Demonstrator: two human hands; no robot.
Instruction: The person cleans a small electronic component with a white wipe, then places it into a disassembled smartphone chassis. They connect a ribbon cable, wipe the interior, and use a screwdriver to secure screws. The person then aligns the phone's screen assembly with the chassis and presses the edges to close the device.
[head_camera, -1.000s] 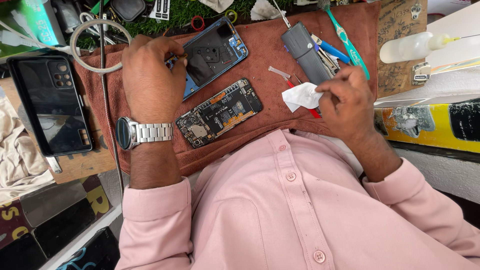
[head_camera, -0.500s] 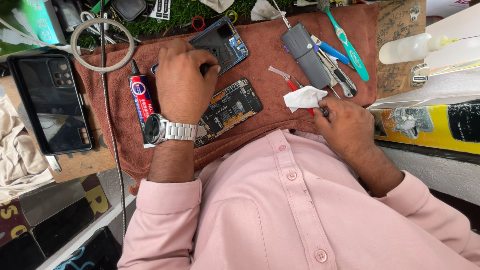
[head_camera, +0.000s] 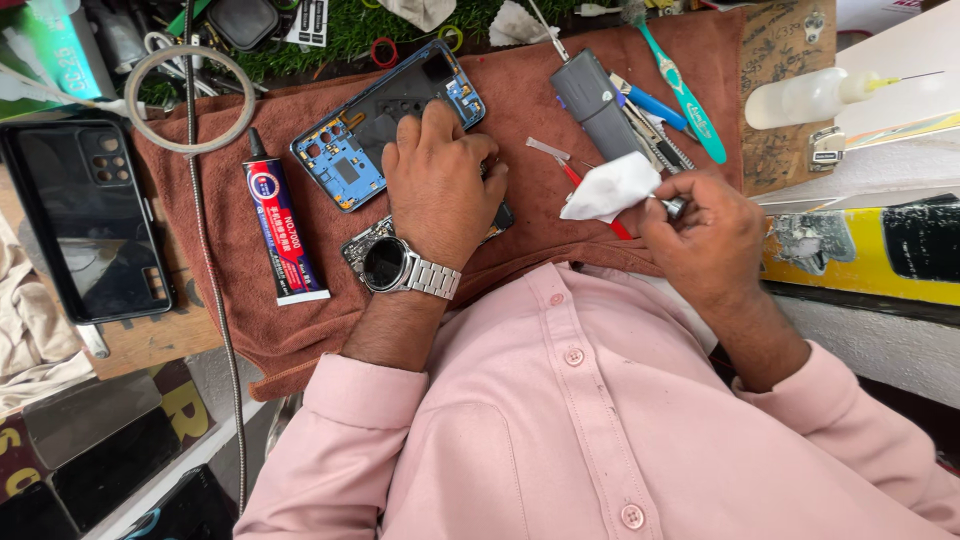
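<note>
Blue opened phone frame (head_camera: 385, 125) under left hand (head_camera: 440, 185) fingers pressed flat, right hand (head_camera: 705, 235) fingers pinching white tissue (head_camera: 610, 187)

A black glue tube (head_camera: 283, 238) with a red, white and blue label lay on the brown cloth (head_camera: 520, 130), its nozzle pointing away from the person, just left of the opened blue phone frame (head_camera: 362, 140). Further left, off the cloth, a dark phone back panel (head_camera: 85, 215) lay flat and glossy, and a green-lit panel (head_camera: 55, 45), possibly a screen, stood at the top left corner. At the right edge ran a yellow and black printed strip (head_camera: 860, 255), worn in places.
</note>
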